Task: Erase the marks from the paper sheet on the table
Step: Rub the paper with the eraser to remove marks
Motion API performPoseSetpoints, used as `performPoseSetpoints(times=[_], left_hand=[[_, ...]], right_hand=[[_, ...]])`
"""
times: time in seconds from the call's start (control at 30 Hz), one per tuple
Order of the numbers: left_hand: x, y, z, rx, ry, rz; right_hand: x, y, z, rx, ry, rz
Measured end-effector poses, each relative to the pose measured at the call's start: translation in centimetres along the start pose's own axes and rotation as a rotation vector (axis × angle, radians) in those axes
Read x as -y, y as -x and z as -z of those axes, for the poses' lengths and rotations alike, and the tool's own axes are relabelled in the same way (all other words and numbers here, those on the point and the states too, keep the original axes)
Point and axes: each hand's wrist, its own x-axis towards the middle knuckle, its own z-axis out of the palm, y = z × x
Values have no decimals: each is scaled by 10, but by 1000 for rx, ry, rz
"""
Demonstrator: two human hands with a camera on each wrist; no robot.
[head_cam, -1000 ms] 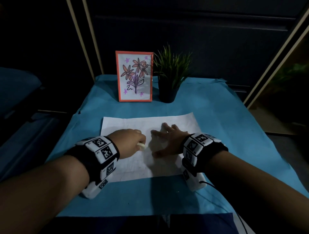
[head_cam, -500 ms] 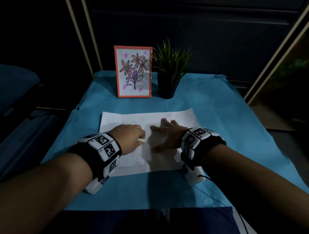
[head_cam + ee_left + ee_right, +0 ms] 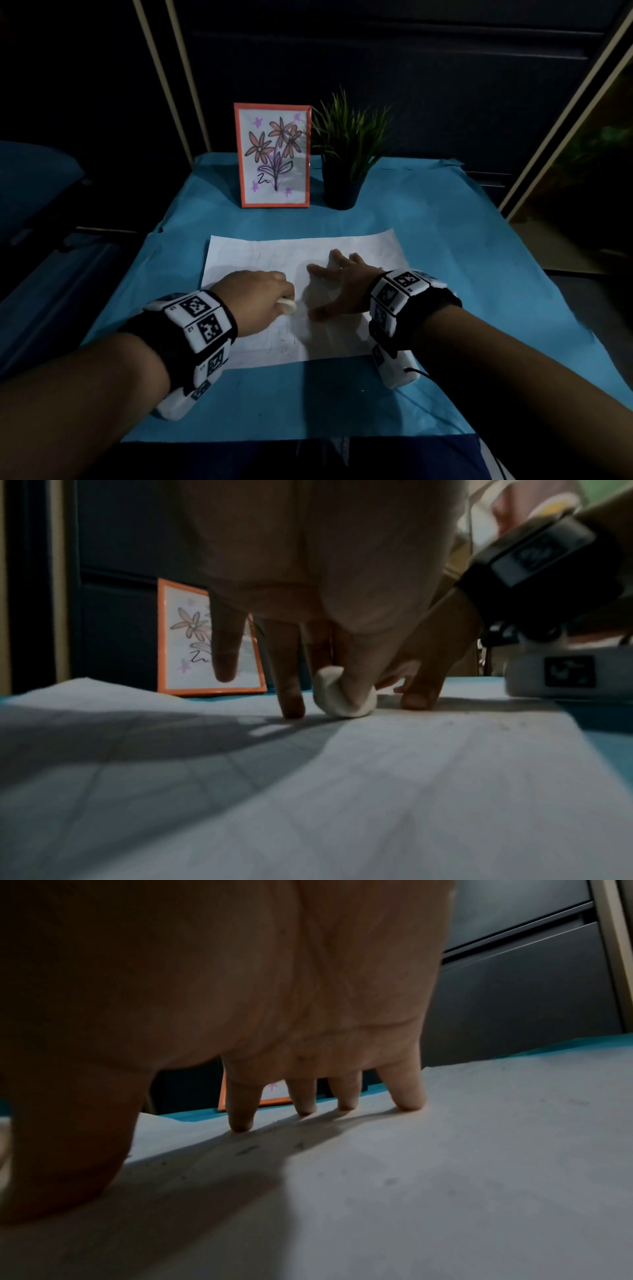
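A white paper sheet (image 3: 260, 253) (image 3: 445, 791) (image 3: 445, 1177) with faint pencil lines and dark eraser crumbs lies on the blue table cover. My left hand (image 3: 260, 296) pinches a small white eraser (image 3: 287, 305) (image 3: 337, 696) and presses it on the sheet near its middle. In the left wrist view the thumb pins the eraser down and a fingertip touches the paper beside it. My right hand (image 3: 337, 284) lies spread on the sheet just right of the eraser, its straight fingertips (image 3: 241, 1123) pressing the paper flat.
An orange-framed flower drawing (image 3: 273, 156) and a potted green plant (image 3: 346, 154) in a black pot stand at the back of the blue-covered table (image 3: 479, 257). Dark cabinets rise behind. The table edges drop off at left, right and front.
The left hand with the eraser has shifted only slightly over the middle of the sheet; the right hand keeps its place. The head view has tilted a little.
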Motion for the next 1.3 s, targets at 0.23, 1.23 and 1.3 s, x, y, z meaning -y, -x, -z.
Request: performPoseSetpoints(times=[0.23,1.23,1.3], left_hand=[[1,7,-4,44,28,-59],[-4,22,-5,83,86,-79],[-2,19,-5,40,97,-65]], right_hand=[[0,1,-1,-12,-12,6],[-1,-2,-4,-49,-7,3],[-1,-3,-4,-53,-15,0]])
